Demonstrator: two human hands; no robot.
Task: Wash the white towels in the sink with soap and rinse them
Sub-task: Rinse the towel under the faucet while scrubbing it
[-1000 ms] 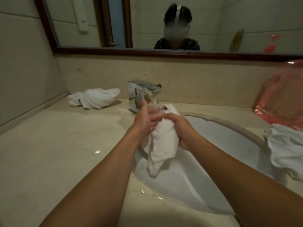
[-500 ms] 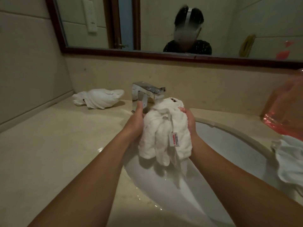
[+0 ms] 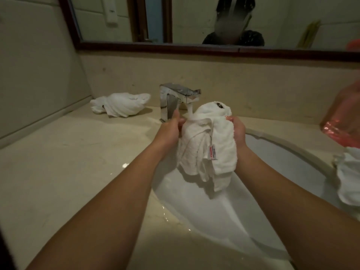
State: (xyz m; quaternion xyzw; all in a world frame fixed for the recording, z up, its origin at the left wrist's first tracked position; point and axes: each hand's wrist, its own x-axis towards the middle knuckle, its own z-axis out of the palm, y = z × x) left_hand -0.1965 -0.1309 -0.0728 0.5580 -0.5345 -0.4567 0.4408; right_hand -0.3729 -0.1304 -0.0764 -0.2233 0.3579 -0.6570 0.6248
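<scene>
We see both hands holding a bunched white towel over the sink, under water running from the tap. The left hand grips its left side, the right hand its right, and a small label hangs at the front. A second towel lies on the counter left of the tap; a third drapes at the sink's right edge, below a pink bag.

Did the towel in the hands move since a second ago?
Yes. The towel has come up toward the faucet: it hung bunched below the spout, and now its top sits beside the spout, under the running water.
</scene>
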